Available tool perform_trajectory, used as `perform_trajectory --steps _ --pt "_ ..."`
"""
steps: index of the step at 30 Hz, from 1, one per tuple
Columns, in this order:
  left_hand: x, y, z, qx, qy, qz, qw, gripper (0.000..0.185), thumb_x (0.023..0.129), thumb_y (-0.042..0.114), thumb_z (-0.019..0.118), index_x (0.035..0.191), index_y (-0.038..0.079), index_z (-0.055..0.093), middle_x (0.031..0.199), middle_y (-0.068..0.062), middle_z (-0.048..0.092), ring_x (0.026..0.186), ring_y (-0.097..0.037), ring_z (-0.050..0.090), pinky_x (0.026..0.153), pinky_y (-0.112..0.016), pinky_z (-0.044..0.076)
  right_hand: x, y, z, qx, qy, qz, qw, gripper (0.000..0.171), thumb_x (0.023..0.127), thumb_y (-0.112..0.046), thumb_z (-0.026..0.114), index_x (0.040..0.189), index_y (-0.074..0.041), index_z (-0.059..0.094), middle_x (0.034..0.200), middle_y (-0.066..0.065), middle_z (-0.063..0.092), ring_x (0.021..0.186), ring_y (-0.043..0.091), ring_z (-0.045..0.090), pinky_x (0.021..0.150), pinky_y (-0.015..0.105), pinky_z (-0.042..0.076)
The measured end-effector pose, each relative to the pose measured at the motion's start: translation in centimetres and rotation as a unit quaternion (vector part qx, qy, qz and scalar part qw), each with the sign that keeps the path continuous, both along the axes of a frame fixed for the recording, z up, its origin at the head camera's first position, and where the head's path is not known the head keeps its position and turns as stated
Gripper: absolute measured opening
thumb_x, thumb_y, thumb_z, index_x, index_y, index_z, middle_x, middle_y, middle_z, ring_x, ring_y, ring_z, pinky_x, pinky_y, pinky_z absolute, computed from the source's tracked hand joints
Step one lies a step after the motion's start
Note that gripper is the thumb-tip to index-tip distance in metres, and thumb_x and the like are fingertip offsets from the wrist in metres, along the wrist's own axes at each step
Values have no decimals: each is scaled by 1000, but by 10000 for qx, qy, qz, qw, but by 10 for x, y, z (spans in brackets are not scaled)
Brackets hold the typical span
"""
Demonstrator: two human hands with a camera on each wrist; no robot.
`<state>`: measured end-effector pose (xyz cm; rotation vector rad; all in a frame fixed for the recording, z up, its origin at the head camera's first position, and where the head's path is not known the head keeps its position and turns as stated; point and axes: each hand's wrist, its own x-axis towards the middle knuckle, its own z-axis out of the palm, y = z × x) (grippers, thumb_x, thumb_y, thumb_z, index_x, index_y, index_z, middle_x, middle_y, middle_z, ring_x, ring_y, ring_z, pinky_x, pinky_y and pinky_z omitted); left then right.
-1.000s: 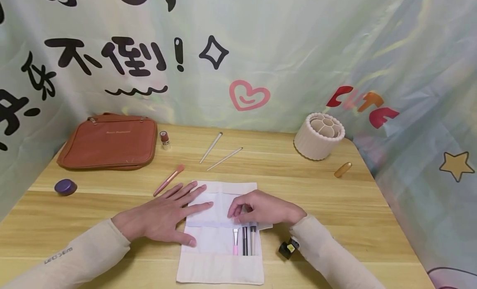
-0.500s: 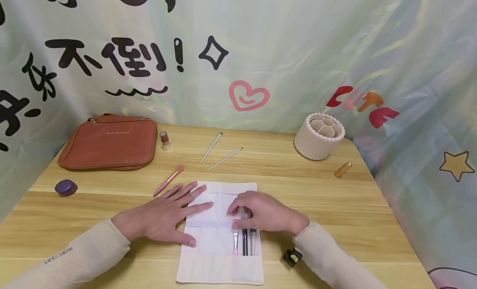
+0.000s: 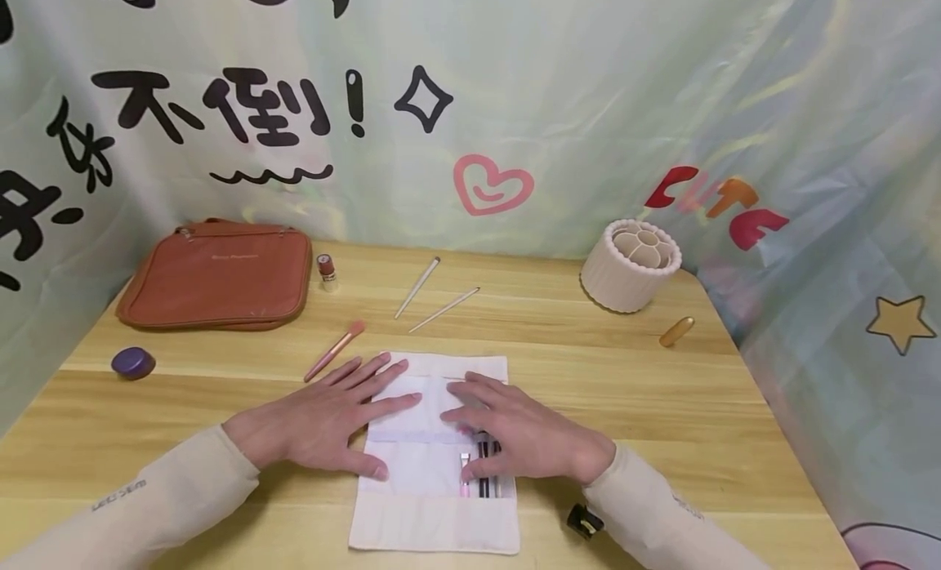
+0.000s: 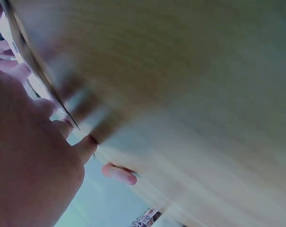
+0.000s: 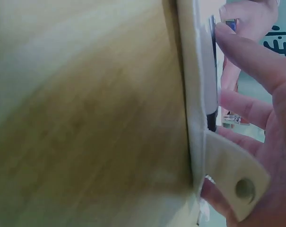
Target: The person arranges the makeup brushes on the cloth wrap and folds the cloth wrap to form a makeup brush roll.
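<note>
Brush roll (image 3: 415,523): lay flat, pale cloth
Left grip (image 3: 316,427): rested spread
Right grip (image 3: 531,431): was spread over slim brushes (image 3: 483,485)

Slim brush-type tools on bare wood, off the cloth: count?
3: pink brush by the left hand; white stick and thinner white stick beyond the cloth. Others may be hidden.

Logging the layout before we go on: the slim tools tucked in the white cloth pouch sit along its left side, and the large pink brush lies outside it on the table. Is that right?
Not quite: the head view shows the slim tools along the right side of the white cloth pouch, not the left. The large pink brush does lie outside it on the table.
</note>
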<state>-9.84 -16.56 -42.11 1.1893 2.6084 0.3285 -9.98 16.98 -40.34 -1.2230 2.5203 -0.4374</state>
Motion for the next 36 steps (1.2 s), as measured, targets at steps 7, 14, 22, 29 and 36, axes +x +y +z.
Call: perform_trajectory --steps 7,14,22,29,36 --pt "-7 2 7 176 -297 -10 9994 76 105 67 58 169 30 43 181 -15 23 167 -47 19 129 -72 25 13 9 1 91 318 -100 9994 85 94 -70 73 160 -20 56 177 11 35 167 40 26 133 65 26" --pt "-7 1 10 197 -249 -39 9995 72 106 66 56 168 30 45 180 -15 27 166 -47 24 127 -71 29 19 33 -4 -104 58 -341 9993 108 87 -81 72 172 -27 35 183 6 20 171 37 11 134 69 14" --pt "-14 -1 11 259 -24 51 9996 68 107 62 58 163 24 53 177 -14 35 165 -44 28 130 -71 24 22 39 -12 61 93 -227 9997 106 90 -85 64 174 -29 30 184 6 17 171 38 9 132 73 14" --pt "-46 -17 19 651 804 873 9908 43 108 39 68 145 16 70 152 -7 67 147 -36 57 121 -62 46 23 39 -14 238 297 -185 9991 104 92 -85 62 174 -29 29 184 8 16 170 41 11 131 73 17" --pt "-70 -40 18 970 -174 1986 9751 40 106 31 75 142 15 69 124 -3 70 101 -16 66 93 -44 57 22 39 -13 276 323 -118 9990 106 90 -86 63 174 -31 28 184 7 16 170 40 12 132 73 16"
